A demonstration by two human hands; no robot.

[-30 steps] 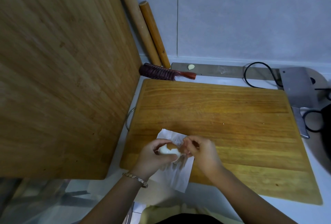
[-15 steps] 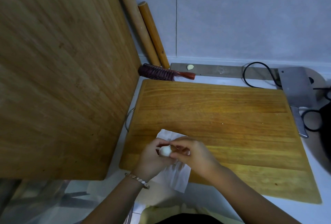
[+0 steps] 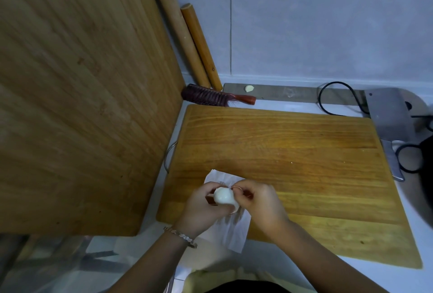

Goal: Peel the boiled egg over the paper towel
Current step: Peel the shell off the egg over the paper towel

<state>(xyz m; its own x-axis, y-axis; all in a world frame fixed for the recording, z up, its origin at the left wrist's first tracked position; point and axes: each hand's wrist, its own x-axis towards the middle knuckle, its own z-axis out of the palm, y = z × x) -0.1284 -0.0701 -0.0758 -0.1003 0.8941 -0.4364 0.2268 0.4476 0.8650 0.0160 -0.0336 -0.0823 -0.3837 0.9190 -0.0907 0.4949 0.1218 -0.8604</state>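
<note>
The boiled egg (image 3: 223,195) shows mostly bare white, with a patch of brown shell left at its left end. My left hand (image 3: 202,206) cups it from below, just above the white paper towel (image 3: 232,229), which lies over the front left corner of the wooden cutting board (image 3: 293,152). My right hand (image 3: 255,201) is at the egg's right side, thumb and forefinger pinched on a thin bit of shell or skin at the egg's top. Much of the towel is hidden under both hands.
A large wooden board (image 3: 82,93) stands upright on the left. Two rolling pins (image 3: 199,41) lean in the back corner beside a brush (image 3: 210,96). A cleaver (image 3: 389,116), scissors (image 3: 410,156) and a black cord (image 3: 337,98) lie at the right, by the cutting board's edge.
The egg has been turned in my left hand, and more bare white shows now. My right hand's fingers have shifted from covering the egg to pinching at its top right.
</note>
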